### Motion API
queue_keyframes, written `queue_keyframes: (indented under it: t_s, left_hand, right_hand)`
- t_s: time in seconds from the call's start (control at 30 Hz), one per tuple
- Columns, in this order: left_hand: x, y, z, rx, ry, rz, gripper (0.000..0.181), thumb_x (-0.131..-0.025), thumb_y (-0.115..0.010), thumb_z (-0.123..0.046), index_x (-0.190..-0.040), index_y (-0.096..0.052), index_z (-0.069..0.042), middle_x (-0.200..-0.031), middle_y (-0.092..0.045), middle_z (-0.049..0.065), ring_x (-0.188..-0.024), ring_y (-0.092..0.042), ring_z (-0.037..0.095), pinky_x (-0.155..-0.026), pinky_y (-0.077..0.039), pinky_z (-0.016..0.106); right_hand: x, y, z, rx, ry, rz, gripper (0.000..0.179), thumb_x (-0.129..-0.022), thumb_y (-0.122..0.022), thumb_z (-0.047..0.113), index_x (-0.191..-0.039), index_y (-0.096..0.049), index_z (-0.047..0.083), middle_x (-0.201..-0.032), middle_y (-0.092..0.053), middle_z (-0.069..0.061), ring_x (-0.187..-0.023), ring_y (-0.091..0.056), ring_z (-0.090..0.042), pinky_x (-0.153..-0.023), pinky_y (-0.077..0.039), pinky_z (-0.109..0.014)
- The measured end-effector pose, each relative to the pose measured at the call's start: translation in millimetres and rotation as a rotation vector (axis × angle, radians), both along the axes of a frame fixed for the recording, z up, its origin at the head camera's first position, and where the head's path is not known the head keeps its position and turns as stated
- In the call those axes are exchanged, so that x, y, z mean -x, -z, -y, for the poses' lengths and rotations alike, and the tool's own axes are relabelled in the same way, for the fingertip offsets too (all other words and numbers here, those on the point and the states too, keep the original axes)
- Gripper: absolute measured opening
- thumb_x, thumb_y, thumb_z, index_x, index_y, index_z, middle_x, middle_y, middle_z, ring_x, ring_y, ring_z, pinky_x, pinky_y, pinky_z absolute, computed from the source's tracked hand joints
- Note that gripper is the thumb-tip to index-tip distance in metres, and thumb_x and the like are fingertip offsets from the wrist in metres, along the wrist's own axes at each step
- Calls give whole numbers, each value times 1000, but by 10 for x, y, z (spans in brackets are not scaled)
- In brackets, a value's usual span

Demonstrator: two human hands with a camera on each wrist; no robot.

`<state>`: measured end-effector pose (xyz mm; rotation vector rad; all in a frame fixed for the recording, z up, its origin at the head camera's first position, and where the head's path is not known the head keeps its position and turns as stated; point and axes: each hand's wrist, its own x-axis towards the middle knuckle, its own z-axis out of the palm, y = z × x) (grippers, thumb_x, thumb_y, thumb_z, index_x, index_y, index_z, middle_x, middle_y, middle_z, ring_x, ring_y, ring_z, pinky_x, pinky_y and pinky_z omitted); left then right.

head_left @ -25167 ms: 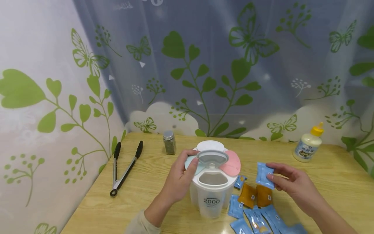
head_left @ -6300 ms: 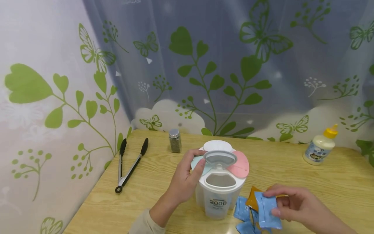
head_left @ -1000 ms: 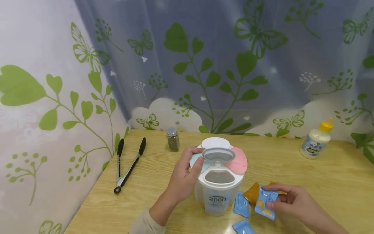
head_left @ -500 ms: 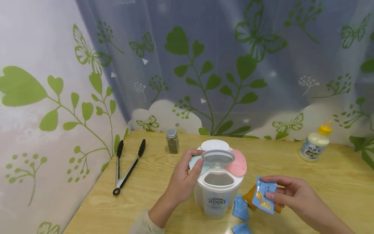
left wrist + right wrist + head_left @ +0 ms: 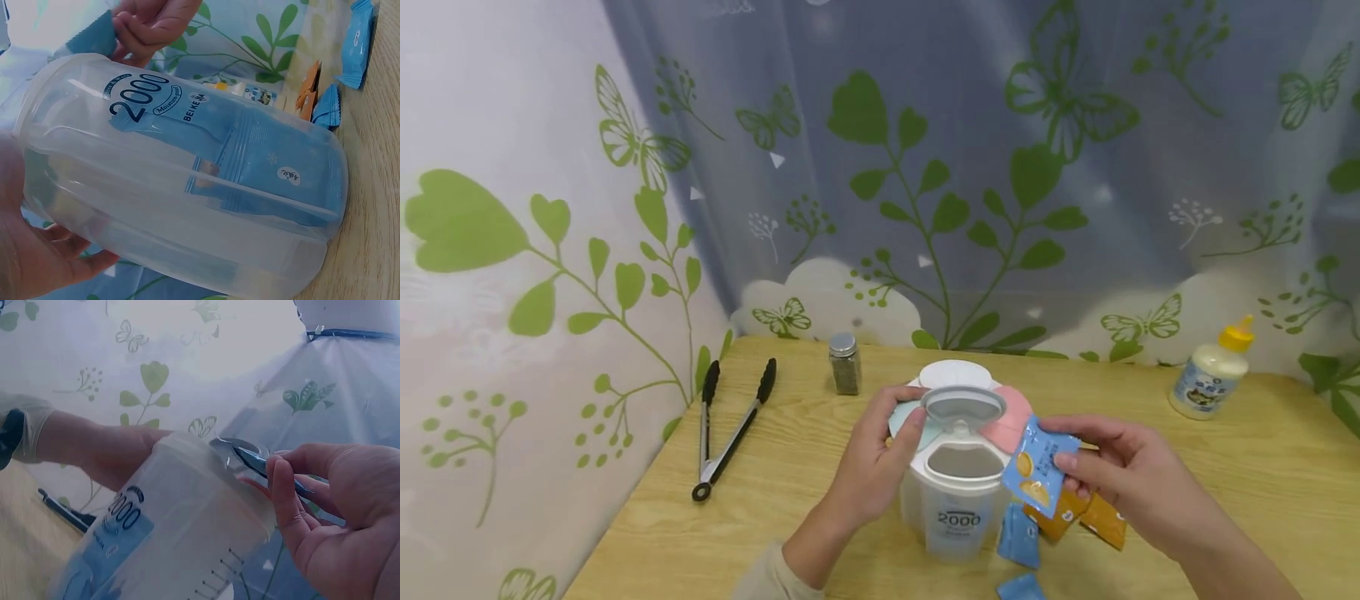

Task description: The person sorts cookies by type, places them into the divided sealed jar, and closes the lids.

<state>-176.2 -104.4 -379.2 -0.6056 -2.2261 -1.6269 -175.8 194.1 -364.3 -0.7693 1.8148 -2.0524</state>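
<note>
A clear storage container (image 5: 957, 537) marked 2000 stands upright on the table, its lid sections white, pink and pale green. The front grey flap (image 5: 966, 407) is raised over an open mouth. My left hand (image 5: 867, 471) grips the lid's left side, thumb on top. My right hand (image 5: 1142, 482) pinches a blue snack packet (image 5: 1037, 468) just right of that mouth. Through the wall in the left wrist view, blue packets (image 5: 284, 165) lie inside the front compartment. Beside the container's base are two blue packets (image 5: 1019, 540) and orange packets (image 5: 1105, 522), partly behind the held one.
Open tongs (image 5: 730, 450) with black tips lie on the left of the wooden table (image 5: 790, 417). A small spice jar (image 5: 846, 371) stands at the back. A yellow-capped squeeze bottle (image 5: 1208, 379) stands at the back right, before the patterned curtain (image 5: 955, 167).
Over the last second, my right hand has lifted the blue packet up and left to the container's mouth. Fewer blue packets lie on the table than 25 seconds ago. The left hand keeps its grip.
</note>
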Motion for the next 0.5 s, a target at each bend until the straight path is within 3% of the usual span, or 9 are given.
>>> queue_keyframes:
  t_s: [0.13, 0.3, 0.5]
  left_hand:
    - [4, -10, 9, 8, -11, -16, 24, -103, -51, -18, -125, -58, -11, -132, -62, 3, -123, -57, 18, -100, -49, 34]
    - [23, -13, 16, 23, -28, -41, 24, -102, -52, -18, -124, -59, -12, -132, -61, 2, -127, -56, 18, -103, -48, 36]
    - [25, 17, 9, 21, -7, -40, 24, -102, -52, -18, -124, -58, -12, -130, -62, 1, -128, -55, 19, -107, -46, 39]
  right_hand:
    - [2, -109, 120, 24, 58, -19, 41, -99, -48, -9, -132, -64, 11, -107, -70, 3, -79, -64, -7, -71, -56, -20]
    - [-59, -274, 321, -5, 196, -123, 38, -96, -56, -8, -133, -61, 3, -120, -69, 3, -80, -65, -9, -71, -57, -23]
    - [-177, -307, 527, -39, 306, -241, 39, -90, -64, -10, -129, -61, -4, -115, -73, 3, -77, -68, -13, -69, -59, -27]
